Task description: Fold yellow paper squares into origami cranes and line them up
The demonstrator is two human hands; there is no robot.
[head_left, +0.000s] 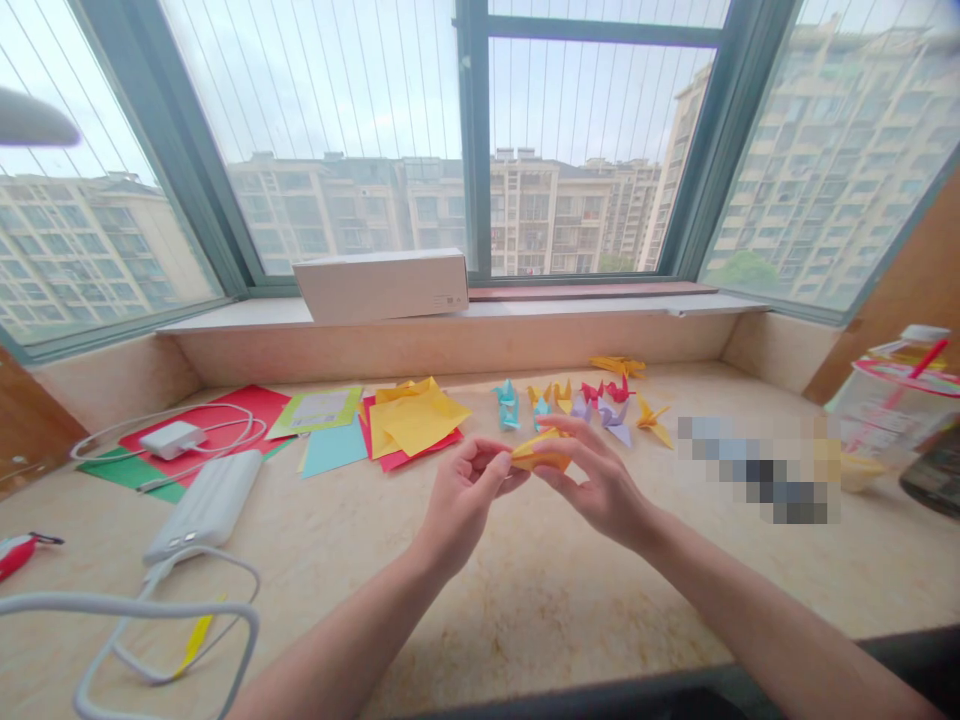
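Note:
A small piece of folded yellow origami paper (541, 454) is held up over the stone counter. My left hand (466, 492) pinches its left end between thumb and fingers. On the other side, my right hand (606, 487) grips it with the thumb below and the fingers curled over the top, hiding part of the folds. Just behind my hands stand several finished paper cranes: blue ones (508, 408), red ones (616, 389), a purple one (616, 422) and a yellow-orange one (654, 421).
Yellow paper sheets (420, 418) lie over red ones, left of the cranes. A white power bank (204, 505) with cables and a white charger (174, 439) occupy the left side. A white box (382, 285) rests on the sill. Far right stands a plastic cup (892, 410) with a straw.

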